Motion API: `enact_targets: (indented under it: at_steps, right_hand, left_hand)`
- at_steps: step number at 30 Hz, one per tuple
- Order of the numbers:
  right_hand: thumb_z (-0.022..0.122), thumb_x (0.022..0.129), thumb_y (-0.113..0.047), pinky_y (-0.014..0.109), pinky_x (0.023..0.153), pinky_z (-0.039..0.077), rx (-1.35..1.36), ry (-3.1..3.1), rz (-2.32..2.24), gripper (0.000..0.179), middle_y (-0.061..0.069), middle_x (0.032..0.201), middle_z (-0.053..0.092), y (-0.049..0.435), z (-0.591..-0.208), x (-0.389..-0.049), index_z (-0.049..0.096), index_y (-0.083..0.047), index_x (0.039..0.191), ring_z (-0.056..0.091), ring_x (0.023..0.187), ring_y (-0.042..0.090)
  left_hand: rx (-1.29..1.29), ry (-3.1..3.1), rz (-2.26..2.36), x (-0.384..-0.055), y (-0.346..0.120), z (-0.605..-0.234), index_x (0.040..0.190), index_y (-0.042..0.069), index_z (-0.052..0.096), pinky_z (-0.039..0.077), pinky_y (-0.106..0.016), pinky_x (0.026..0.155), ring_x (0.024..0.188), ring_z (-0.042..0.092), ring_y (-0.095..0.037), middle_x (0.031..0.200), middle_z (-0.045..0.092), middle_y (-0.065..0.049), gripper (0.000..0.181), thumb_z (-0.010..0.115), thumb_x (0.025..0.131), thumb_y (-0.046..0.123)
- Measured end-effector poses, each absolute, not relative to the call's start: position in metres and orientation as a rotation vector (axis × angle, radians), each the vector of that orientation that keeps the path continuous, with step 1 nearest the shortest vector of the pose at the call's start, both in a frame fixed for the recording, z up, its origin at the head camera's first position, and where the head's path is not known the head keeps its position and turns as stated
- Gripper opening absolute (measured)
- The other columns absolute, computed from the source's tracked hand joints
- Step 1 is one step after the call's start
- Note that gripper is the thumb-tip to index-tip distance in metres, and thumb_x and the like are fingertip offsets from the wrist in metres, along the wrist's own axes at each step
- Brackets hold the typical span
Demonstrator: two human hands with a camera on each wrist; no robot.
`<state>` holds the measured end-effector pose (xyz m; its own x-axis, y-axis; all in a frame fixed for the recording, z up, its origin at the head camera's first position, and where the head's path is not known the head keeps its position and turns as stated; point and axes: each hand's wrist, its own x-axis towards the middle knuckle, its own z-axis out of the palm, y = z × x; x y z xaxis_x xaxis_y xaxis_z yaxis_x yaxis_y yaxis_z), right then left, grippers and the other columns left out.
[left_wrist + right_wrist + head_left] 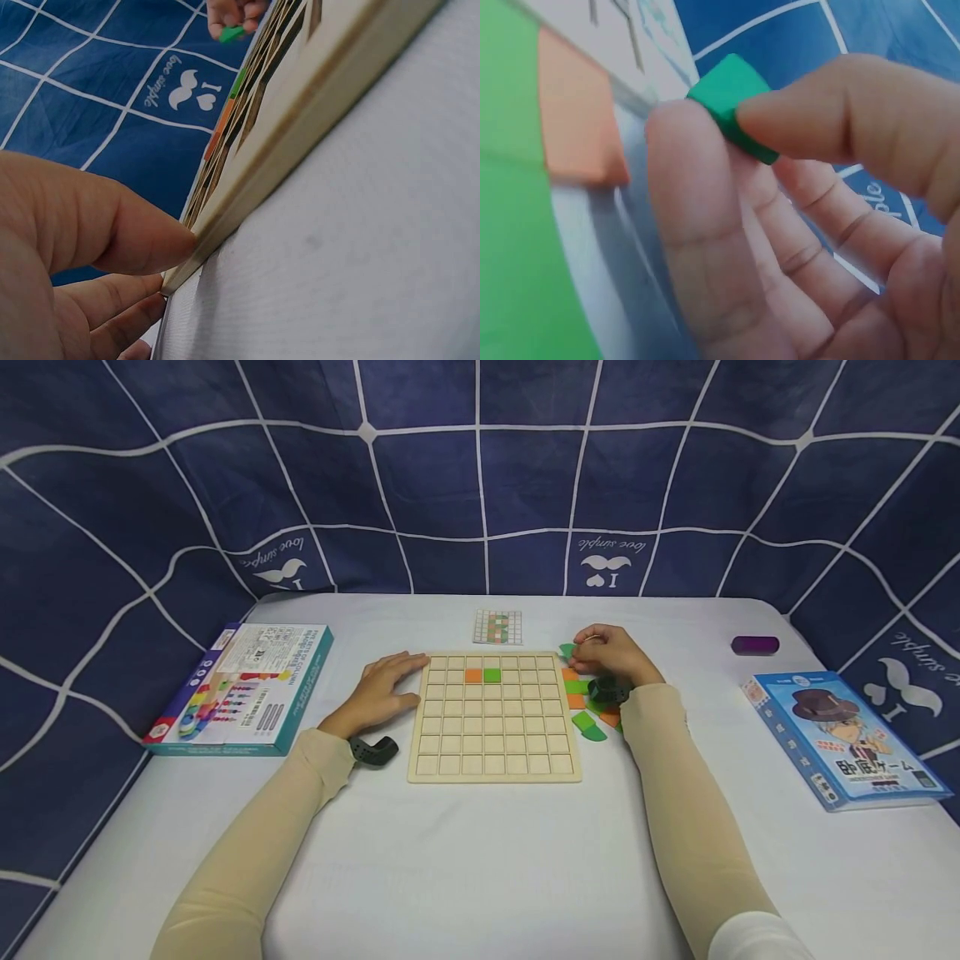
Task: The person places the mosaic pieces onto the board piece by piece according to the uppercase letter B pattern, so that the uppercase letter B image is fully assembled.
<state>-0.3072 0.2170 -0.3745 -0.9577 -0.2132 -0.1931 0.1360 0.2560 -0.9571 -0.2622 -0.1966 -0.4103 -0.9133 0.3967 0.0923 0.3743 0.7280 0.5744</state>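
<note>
A wooden grid board (495, 718) lies on the white table. One orange square tile (473, 676) and one green square tile (492, 676) sit side by side near its far edge. My left hand (386, 687) rests at the board's left edge, thumb and fingertips touching its side with the fingers fairly straight. Beyond the far right corner, my right hand (611, 653) pinches a small green piece (731, 90) between thumb and index finger. Loose green and orange pieces (583, 722) lie along the board's right side, partly hidden under the right wrist.
A small pattern card (498, 627) lies behind the board. At the left is a boxed game (247, 685); at the right are a blue box (847, 735) and a purple oblong object (755, 646). A dark blue checked cloth (525, 477) hangs behind the table.
</note>
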Motion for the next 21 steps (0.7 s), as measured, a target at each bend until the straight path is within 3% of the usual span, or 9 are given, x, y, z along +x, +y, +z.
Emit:
enact_targets:
  at_steps: [5, 9, 15, 21]
  right_hand:
    - [0.058, 0.104, 0.001, 0.020, 0.078, 0.062, -0.106, 2.173, -1.814, 0.040, -0.002, 0.089, 0.075, 0.213, -0.375, -0.308, 0.052, 0.018, 0.140, 0.077, 0.078, 0.006]
    - [0.056, 0.106, 0.002, 0.022, 0.080, 0.063, -0.117, 2.125, -1.832, 0.037, 0.001, 0.092, 0.076, 0.208, -0.375, -0.307, 0.054, 0.020, 0.138, 0.078, 0.081, 0.007]
    - [0.057, 0.106, -0.002, 0.024, 0.076, 0.064, -0.153, 2.126, -1.764, 0.030, 0.005, 0.092, 0.078, 0.198, -0.372, -0.304, 0.058, 0.015, 0.131, 0.078, 0.081, 0.012]
    - [0.063, 0.106, -0.006, 0.019, 0.067, 0.060, -0.189, 2.196, -1.652, 0.033, 0.001, 0.086, 0.072, 0.186, -0.368, -0.304, 0.062, 0.015, 0.131, 0.068, 0.072, 0.007]
  left_hand:
    - [0.630, 2.883, 0.943, -0.262, -0.197, -0.411, 0.161, 0.000, 0.048, 0.011, -0.061, 0.130, 0.162, 0.027, -0.041, 0.169, 0.043, -0.020, 0.074, 0.065, 0.091, 0.014]
    - [0.619, 2.883, 0.948, -0.262, -0.197, -0.411, 0.161, 0.000, 0.048, 0.011, -0.060, 0.130, 0.162, 0.027, -0.041, 0.169, 0.044, -0.020, 0.074, 0.065, 0.090, 0.015]
    - [0.619, 2.886, 0.945, -0.261, -0.196, -0.411, 0.161, 0.000, 0.048, 0.011, -0.060, 0.130, 0.161, 0.027, -0.041, 0.169, 0.044, -0.020, 0.074, 0.065, 0.090, 0.015]
    - [0.629, 2.885, 0.943, -0.261, -0.197, -0.410, 0.161, 0.001, 0.048, 0.011, -0.060, 0.130, 0.162, 0.027, -0.041, 0.169, 0.043, -0.020, 0.073, 0.065, 0.091, 0.014]
